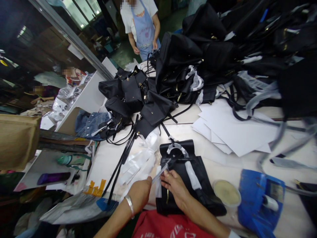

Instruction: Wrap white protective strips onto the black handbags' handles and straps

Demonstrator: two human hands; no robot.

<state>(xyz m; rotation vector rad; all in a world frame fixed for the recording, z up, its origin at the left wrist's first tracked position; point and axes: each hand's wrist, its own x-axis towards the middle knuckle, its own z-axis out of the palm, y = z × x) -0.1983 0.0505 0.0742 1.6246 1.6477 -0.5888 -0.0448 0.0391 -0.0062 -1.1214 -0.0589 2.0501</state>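
A black leather backpack [183, 199] lies flat on the table in front of me, its top handle and one strap wrapped in white film. Over its left side runs a narrow strip of translucent plastic wrap [158, 176]. The lower end of that strip is in my left hand [141, 191], which is closed and wears a silver bangle. My right hand [176, 187] rests over the backpack, thumb and fingers pinched at the same strip a little higher up. What lies inside the strip is too small to tell.
Black bags [153, 109] are piled at the back, reaching far right. White paper sheets [232, 127], a round tub [227, 192] and a blue tape dispenser [260, 201] lie to the right. Crumpled white film [141, 158] is at left. A person in a blue apron [144, 29] stands across the table.
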